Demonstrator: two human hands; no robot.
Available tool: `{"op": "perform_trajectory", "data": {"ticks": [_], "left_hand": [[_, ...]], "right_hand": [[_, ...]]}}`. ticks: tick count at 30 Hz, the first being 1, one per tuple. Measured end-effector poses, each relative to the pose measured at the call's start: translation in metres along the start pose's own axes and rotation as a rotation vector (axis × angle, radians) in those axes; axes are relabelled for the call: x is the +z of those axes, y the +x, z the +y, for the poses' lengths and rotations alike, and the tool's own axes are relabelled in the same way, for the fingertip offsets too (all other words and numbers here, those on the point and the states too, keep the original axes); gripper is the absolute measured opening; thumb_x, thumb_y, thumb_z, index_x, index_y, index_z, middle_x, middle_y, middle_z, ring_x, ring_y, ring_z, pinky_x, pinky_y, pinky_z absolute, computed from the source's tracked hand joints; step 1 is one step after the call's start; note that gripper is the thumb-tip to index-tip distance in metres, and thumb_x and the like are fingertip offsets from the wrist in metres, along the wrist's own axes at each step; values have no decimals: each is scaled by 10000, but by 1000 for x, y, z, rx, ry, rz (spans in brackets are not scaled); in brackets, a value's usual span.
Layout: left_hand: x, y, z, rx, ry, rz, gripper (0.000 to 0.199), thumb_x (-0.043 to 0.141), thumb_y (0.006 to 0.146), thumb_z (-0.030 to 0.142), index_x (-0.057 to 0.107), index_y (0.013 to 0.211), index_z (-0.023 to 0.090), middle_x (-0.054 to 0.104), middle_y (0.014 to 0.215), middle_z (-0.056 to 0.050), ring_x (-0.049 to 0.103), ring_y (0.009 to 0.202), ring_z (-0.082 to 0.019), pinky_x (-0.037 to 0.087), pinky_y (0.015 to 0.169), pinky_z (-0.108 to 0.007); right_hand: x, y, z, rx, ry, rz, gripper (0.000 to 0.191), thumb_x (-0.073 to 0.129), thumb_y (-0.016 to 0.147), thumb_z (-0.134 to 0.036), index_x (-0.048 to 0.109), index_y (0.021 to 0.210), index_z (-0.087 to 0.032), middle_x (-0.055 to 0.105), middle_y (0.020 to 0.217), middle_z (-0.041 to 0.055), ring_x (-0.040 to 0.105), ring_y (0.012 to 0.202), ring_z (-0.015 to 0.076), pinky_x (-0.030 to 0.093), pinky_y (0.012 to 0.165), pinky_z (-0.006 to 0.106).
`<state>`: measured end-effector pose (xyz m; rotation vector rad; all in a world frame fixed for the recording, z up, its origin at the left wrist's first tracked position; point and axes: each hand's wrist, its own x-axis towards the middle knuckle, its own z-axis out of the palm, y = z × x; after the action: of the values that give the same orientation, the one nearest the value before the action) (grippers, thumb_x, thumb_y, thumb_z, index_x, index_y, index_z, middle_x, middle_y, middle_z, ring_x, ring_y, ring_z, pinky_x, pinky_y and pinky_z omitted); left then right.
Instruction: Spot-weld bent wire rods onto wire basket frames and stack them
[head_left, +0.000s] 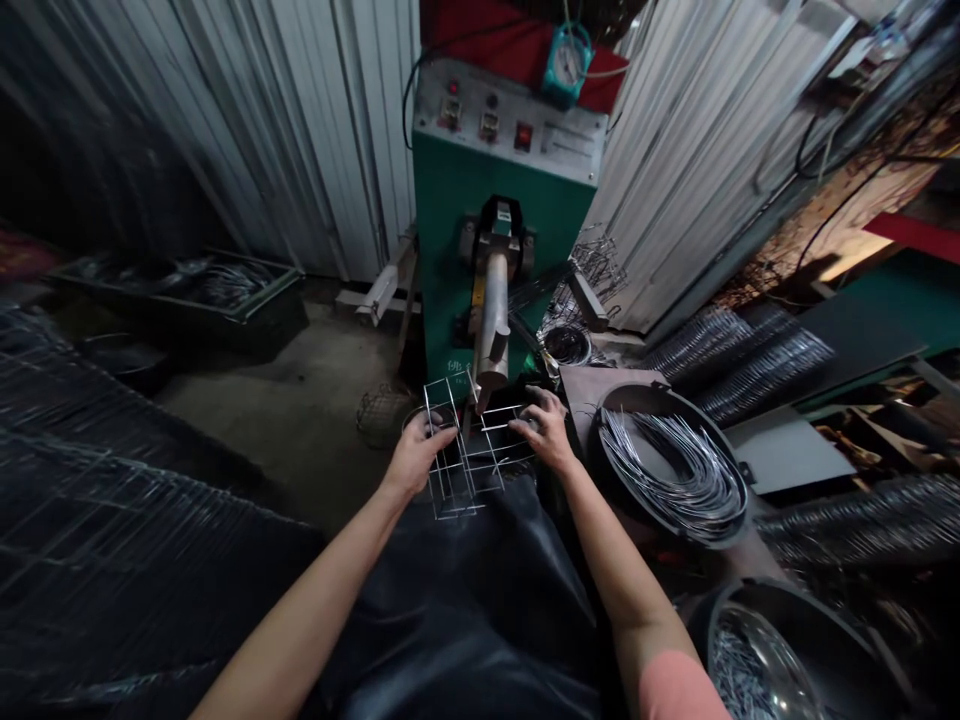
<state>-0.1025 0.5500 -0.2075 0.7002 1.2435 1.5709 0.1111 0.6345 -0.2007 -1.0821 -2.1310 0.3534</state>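
Note:
A wire frame (464,455) of thin silvery rods, boxy and grid-like, is held over my lap, below the metal cylinder arm (493,315) of a green machine. My left hand (414,452) grips its left side, thumb pressed across the rods. My right hand (547,430) is at the frame's right side, thumb and fingers closed about thin wire ends near the arm's tip. Exactly which wires the right fingers pinch is hard to make out. The frame's upper part lies close to the tip; I cannot tell if they touch.
The green machine (442,190) stands ahead, with switches and a teal gauge (568,65) on top. At right are a round tray (607,400) of curved wires and a tub (720,600) with a bowl of short metal pieces. Stacked wire mesh (112,510) fills the left; behind it sits a metal bin (247,315).

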Motion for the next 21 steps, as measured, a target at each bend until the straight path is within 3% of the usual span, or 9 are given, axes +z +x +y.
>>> {"op": "perform_trajectory", "data": {"ticks": [6, 21], "left_hand": [[-3, -6, 4, 34, 20, 48, 397, 758, 502, 307, 503, 772, 166, 495, 616, 56, 442, 570, -80, 346, 584, -223], [-2, 15, 4, 23, -40, 73, 416, 773, 467, 301, 497, 748, 167, 506, 612, 52, 454, 555, -83, 364, 574, -226]], "right_hand": [[2, 8, -2, -42, 52, -120, 232, 636, 806, -411, 600, 704, -206, 637, 1081, 66, 470, 1103, 253, 270, 936, 446], [4, 34, 6, -74, 68, -155, 267, 647, 797, -423, 584, 664, -201, 641, 1051, 64, 490, 1073, 240, 284, 923, 420]]}}
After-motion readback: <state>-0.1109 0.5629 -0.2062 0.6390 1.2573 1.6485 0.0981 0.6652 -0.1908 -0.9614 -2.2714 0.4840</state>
